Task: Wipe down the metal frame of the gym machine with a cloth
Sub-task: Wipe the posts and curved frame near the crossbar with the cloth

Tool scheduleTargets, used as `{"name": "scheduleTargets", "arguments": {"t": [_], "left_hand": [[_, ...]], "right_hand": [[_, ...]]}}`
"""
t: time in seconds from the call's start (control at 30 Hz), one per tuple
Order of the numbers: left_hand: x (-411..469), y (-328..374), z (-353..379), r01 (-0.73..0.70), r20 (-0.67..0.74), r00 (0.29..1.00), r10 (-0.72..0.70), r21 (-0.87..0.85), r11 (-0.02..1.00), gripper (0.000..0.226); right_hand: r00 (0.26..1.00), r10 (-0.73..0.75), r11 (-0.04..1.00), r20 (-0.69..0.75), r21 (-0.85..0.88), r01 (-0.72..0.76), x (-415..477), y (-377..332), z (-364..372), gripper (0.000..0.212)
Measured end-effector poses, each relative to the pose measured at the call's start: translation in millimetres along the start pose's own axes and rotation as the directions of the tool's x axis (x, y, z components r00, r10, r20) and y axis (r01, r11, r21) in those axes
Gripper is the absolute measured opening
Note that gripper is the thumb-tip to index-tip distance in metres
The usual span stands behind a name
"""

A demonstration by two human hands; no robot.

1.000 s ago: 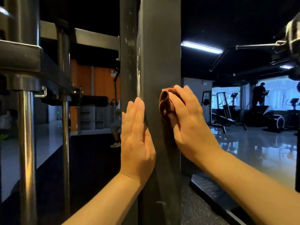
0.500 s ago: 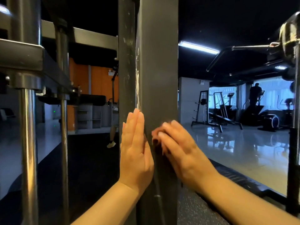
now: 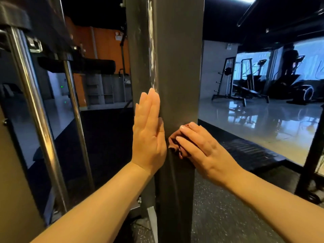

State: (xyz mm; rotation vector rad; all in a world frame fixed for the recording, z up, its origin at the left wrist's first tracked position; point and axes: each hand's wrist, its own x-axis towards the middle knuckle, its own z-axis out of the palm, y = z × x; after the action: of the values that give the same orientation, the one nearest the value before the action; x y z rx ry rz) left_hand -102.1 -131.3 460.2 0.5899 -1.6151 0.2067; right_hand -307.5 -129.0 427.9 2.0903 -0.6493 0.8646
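Metal frame: dark grey square upright post, dead centre of frame, runs top to bottom edge. Matte face, white scuffs and chipped paint down its left corner in the upper centre. Top and foot both cut off by the picture edges.

Cloth: brownish-red, bunched, pressed on the post's front face at centre, slightly right. Mostly covered by fingers; only a crumpled left part shows, full shape can't be told.

Right hand: fingers curled over the cloth, holding it flat against the post, forearm coming in from lower right.

Left hand: flat and wide, fingers together pointing up, palm laid on the post's left edge, holding nothing. Palm side hidden.

Left side of frame: two chrome guide rods, tops under a black block, lower ends blurred. Lower left is motion-smeared.

Right background: glossy floor, dark silhouettes of gym equipment against bright windows, detail too dark to read. Speckled rubber flooring at lower right.
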Motion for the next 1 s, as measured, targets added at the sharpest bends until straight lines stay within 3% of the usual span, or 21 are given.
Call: {"name": "scheduleTargets", "arguments": {"t": [0.17,0.27,0.37,0.53,0.6,0.7,0.77,0.87,1.0], "left_hand": [[-12,-8,-1,-0.001,0.045,0.999,0.002,-0.011,1.0,0.062],[-23,-14,1,-0.017,0.042,0.999,0.018,-0.028,0.999,0.065],[-33,-18,3,-0.032,0.03,0.999,0.033,-0.02,0.999,0.061],[-55,-20,2,-0.022,0.078,0.997,0.022,-0.009,1.0,0.061],[-65,-24,3,-0.017,0.086,0.996,0.019,-0.021,1.0,0.061],[-69,-24,6,0.018,0.06,0.998,-0.016,-0.033,0.999,0.062],[-69,-22,7,0.024,0.049,0.999,-0.023,-0.03,0.999,0.062],[-72,-23,7,0.014,0.059,0.998,-0.012,-0.022,1.0,0.062],[-79,-24,5,0.014,0.083,0.996,-0.014,-0.002,1.0,0.062]], "right_hand": [[0.936,0.326,0.928,-0.133,0.232,-0.29,45,-6,-12,0.054],[0.893,0.417,0.884,-0.171,0.306,-0.354,34,-34,6,0.059],[0.947,0.306,0.927,-0.1,0.258,-0.272,-9,-58,30,0.064],[0.997,-0.044,0.999,0.064,0.01,0.043,-46,-43,28,0.06],[1.0,-0.001,1.0,0.024,0.018,0.0,-24,-33,16,0.056],[0.97,0.229,0.96,-0.082,0.186,-0.211,10,-37,13,0.052],[0.946,0.304,0.928,-0.116,0.263,-0.266,11,-48,20,0.053],[0.959,0.274,0.933,-0.071,0.261,-0.248,-21,-59,32,0.045],[0.998,0.048,0.993,0.032,0.111,-0.051,-40,-44,20,0.041]]}}
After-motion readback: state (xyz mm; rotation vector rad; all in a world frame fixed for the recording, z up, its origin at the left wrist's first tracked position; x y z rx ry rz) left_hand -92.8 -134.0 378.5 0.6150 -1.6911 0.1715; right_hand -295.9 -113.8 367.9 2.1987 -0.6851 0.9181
